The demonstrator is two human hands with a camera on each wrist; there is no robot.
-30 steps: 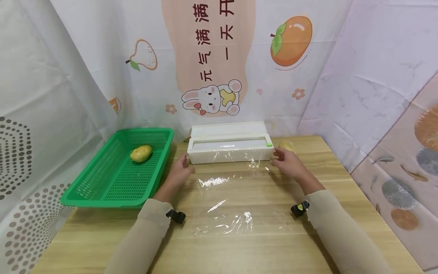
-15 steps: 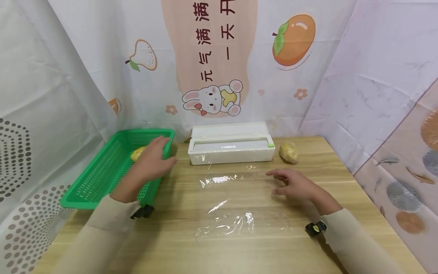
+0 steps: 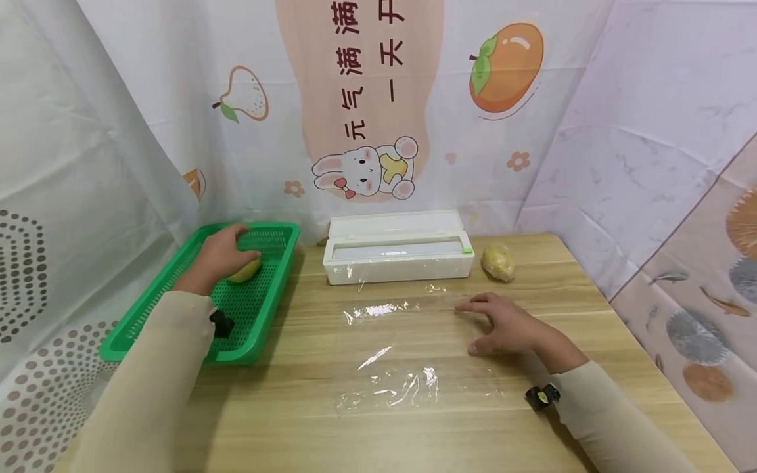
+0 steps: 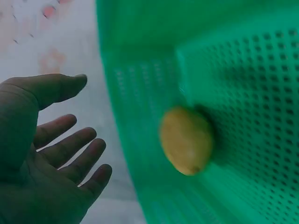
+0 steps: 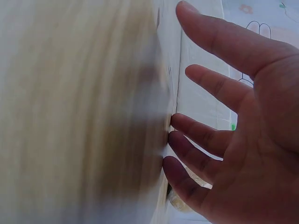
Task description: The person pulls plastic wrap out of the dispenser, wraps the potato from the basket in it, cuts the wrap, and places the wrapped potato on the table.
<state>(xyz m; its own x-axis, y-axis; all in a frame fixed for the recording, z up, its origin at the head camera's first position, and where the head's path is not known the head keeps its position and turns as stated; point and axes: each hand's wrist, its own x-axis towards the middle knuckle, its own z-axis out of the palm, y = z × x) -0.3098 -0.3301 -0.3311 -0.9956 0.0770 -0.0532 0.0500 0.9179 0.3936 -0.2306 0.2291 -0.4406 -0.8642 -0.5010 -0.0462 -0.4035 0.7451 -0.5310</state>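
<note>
My left hand (image 3: pixel 220 256) reaches over the green basket (image 3: pixel 254 355) with its fingers spread and holding nothing. A yellow potato (image 4: pixel 187 140) lies in the basket, apart from the fingers in the left wrist view; in the head view the hand partly covers it. My right hand (image 3: pixel 503 322) hovers or rests low at the right edge of a clear sheet of cling film (image 3: pixel 384 368) spread on the table. Its fingers are relaxed and grip nothing; some fingertips appear to touch the surface in the right wrist view.
Behind the film stands a white cling film dispenser (image 3: pixel 399 268), lid raised, with a green slider (image 3: pixel 467 250) at its right end. A film-wrapped potato (image 3: pixel 498 263) sits right of it on the wooden table (image 3: pixel 414 447). Printed curtains (image 3: pixel 378 98) close off the back and sides.
My left hand has moved from the dispenser's left end leftward into the basket area, over the potato. My right hand has drawn back from the dispenser's right end toward the film's edge, uncovering the wrapped potato.
</note>
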